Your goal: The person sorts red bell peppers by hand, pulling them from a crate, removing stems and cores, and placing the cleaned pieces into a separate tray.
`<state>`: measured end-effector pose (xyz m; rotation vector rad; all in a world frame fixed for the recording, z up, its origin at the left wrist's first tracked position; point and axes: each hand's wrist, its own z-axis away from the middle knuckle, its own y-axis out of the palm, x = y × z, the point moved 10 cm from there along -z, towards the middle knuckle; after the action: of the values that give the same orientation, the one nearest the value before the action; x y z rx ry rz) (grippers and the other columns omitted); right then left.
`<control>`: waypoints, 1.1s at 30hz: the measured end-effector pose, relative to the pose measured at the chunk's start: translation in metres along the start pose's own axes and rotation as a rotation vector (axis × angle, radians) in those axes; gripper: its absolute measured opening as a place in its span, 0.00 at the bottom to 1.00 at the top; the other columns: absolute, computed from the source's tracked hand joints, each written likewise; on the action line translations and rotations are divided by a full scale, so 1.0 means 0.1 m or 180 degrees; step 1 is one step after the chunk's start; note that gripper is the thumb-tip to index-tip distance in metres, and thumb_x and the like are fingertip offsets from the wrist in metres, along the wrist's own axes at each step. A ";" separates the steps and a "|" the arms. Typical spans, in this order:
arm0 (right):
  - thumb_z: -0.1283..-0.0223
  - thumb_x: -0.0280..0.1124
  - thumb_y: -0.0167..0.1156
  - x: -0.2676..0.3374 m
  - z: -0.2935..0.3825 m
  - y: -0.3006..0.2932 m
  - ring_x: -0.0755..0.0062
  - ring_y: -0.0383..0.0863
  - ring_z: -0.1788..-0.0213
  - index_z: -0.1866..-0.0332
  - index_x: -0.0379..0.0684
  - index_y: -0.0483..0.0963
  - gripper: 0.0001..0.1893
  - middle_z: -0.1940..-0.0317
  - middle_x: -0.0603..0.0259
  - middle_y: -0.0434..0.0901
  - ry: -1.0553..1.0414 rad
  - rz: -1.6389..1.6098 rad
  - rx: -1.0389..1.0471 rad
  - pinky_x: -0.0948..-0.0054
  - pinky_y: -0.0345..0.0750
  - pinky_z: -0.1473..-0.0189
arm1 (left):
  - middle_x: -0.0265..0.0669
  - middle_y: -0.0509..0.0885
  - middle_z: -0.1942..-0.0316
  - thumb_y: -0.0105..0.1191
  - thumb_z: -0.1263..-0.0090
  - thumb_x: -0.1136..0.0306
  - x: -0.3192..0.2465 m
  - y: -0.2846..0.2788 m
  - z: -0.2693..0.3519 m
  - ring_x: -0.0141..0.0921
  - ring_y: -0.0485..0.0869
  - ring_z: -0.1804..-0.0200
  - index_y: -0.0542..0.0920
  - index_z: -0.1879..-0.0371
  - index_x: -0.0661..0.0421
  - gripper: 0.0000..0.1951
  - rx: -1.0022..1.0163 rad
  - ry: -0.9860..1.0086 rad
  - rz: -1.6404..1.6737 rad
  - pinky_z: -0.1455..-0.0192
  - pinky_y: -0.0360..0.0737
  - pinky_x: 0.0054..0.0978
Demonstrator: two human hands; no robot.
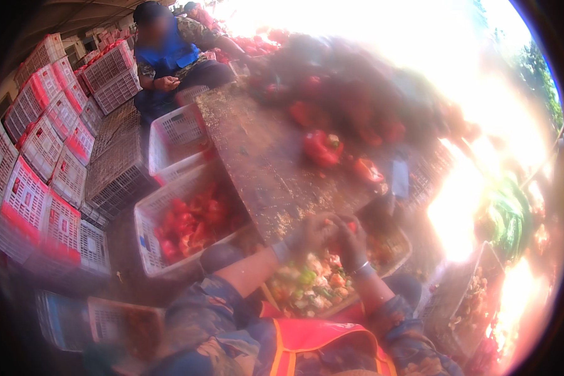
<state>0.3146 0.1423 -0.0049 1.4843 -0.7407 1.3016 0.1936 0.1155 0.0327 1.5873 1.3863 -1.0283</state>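
Observation:
Both hands, in dark gloves, meet above a crate of pepper cores and scraps (317, 282) in front of my lap. My left hand (312, 235) is on the left, its fingers blurred around a small piece. My right hand (352, 239) is closed on a red pepper piece (352, 227), which shows between the hands. On the wooden table beyond lie a whole red bell pepper (323, 148) and a cut red pepper piece (368, 170). A white crate to the left holds red pepper pieces (192, 225).
Another white crate (178, 127) stands beside the wooden table (258, 155), near a seated person in a blue vest (169, 51). Stacked crates (51, 141) fill the left. A pepper heap (357, 94) covers the table's far side; a crate of scraps (472, 291) stands at right. Glare hides much there.

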 end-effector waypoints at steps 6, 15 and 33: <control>0.36 0.33 0.62 0.66 -0.43 0.36 0.65 0.78 0.47 0.34 0.41 0.65 0.27 0.43 0.52 0.73 -0.1065 0.0134 0.0300 0.69 0.78 0.48 | 0.45 0.83 0.56 0.60 0.35 0.59 0.27 -0.16 0.24 0.39 0.84 0.57 0.76 0.44 0.55 0.22 0.0149 -0.1008 -0.1767 0.53 0.81 0.37; 0.49 0.34 0.66 0.87 -1.37 -0.06 0.50 0.71 0.37 0.35 0.51 0.68 0.32 0.36 0.57 0.71 -0.2216 0.4130 -0.1058 0.54 0.71 0.37 | 0.47 0.84 0.59 0.62 0.38 0.57 -0.15 -0.01 0.26 0.44 0.83 0.53 0.80 0.52 0.58 0.20 0.0752 0.0125 -0.2181 0.50 0.79 0.40; 0.36 0.39 0.64 0.17 -0.51 0.54 0.60 0.81 0.46 0.30 0.37 0.62 0.33 0.41 0.52 0.74 0.0682 -0.0559 0.1022 0.66 0.84 0.55 | 0.33 0.78 0.44 0.57 0.28 0.67 -0.07 -0.50 0.11 0.29 0.79 0.46 0.70 0.35 0.56 0.24 -0.0755 -0.0855 0.1505 0.45 0.79 0.29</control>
<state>0.2520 0.1754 0.0234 1.5885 -0.2634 1.4624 0.1424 0.1085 0.0326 1.4426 0.8581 -0.7274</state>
